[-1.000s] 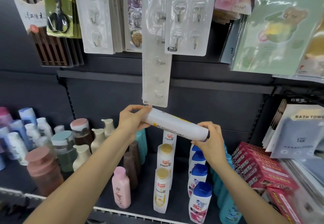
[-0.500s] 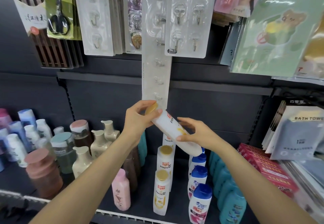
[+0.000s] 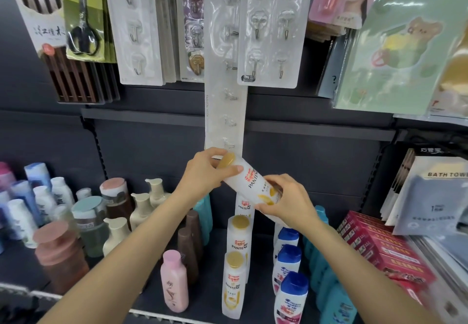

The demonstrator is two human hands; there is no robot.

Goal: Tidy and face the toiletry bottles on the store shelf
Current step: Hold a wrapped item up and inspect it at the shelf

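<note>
A white Pantene bottle with a gold cap is held tilted in the air above the shelf, cap up and to the left, label facing me. My left hand grips its cap end. Around its lower end curls my right hand. Below stands a row of white gold-capped Pantene bottles in a line toward the back. Beside it on the right runs a row of white bottles with blue caps.
Brown bottles, a pink bottle and teal bottles stand on the dark shelf. Pump bottles and capped jars crowd the left. Red boxes and towel packs lie right. Hook packs hang just above the hands.
The held bottle has turned from nearly level to steeply tilted, and its label now faces me. My right hand has slid from the bottle's end to grip its lower body.
</note>
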